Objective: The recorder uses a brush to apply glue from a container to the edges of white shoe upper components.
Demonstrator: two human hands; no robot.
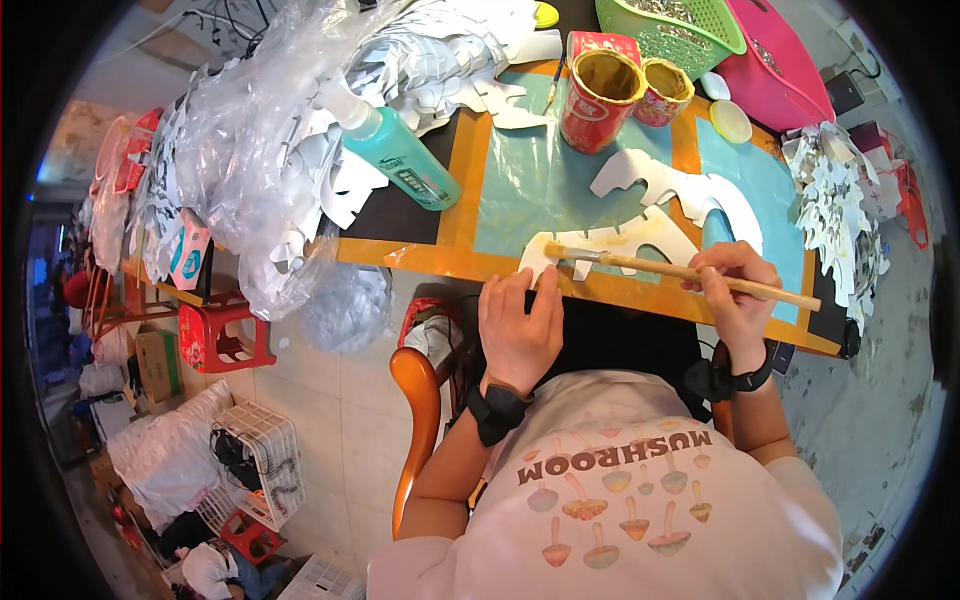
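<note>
My right hand [735, 292] is closed around the wooden handle of a flat brush [660, 266]. The brush lies almost level, its bristles touching the left end of a white cut-out piece [622, 238] with notched edges and yellowish smears. At that piece's near left edge rest the fingertips of my left hand [520, 328], its fingers stretched out and apart. Just beyond lies a second curved white cut-out [655, 183]. A red can [588, 118] with yellow-brown residue round its mouth stands farther back, beside a smaller can [664, 95].
Plastic sheeting and heaped white cut-outs [430, 60] cover the table's left, near a teal spray bottle [405, 160]. Green [690, 35] and pink [785, 75] baskets stand at the back right. More cut-outs [835, 210] hang at the right edge. A red stool [222, 335] stands left.
</note>
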